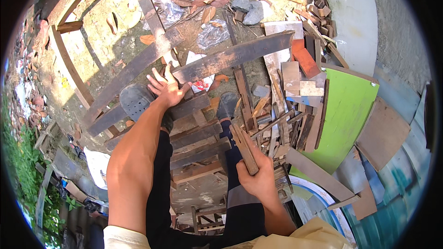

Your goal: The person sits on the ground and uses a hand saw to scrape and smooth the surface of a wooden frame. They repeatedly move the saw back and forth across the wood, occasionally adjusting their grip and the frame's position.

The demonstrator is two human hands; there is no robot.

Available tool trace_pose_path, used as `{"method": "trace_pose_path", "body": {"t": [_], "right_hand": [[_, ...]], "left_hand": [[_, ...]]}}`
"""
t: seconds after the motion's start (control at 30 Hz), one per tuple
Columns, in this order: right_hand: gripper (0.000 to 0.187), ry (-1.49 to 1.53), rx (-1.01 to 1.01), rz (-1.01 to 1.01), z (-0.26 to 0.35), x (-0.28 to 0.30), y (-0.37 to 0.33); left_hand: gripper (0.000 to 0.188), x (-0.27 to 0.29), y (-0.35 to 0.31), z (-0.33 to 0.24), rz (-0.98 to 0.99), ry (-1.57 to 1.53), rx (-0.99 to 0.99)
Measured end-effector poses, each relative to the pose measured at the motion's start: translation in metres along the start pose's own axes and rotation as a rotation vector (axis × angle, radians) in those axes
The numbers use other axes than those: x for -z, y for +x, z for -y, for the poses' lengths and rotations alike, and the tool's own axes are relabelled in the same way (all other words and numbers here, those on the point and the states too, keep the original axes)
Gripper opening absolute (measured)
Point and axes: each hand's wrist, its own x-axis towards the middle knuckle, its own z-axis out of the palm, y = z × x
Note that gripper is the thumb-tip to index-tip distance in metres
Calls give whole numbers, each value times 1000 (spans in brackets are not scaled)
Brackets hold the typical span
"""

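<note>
Two hands (169, 90) (257, 171), two forearms (133, 166) (278, 212), two dark shoes (137, 101) (228, 104) and one bright green panel (344, 115) are counted, amid wooden pieces (235, 56) (246, 153) too numerous to be tallied.

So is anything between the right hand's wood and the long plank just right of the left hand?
A dark shoe sits between the short wood and the long plank in the picture, but looks lower, so probably nothing blocks the way.

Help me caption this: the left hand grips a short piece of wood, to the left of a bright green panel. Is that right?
Not quite: the head view shows the right hand, not the left hand, gripping the short piece of wood, to the left of the bright green panel.
</note>
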Motion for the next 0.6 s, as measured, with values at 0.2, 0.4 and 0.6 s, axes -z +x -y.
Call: {"method": "trace_pose_path", "body": {"t": [0.2,0.4,0.6], "right_hand": [[63,-127,65,-163,-21,-62,189],[66,36,153,-85,-50,-41,86],[71,43,93,-33,-62,3,-40]], "left_hand": [[122,4,3,-16,34,29,-18],[123,7,5,-1,22,59,16],[126,5,-1,-5,40,33,28]]}}
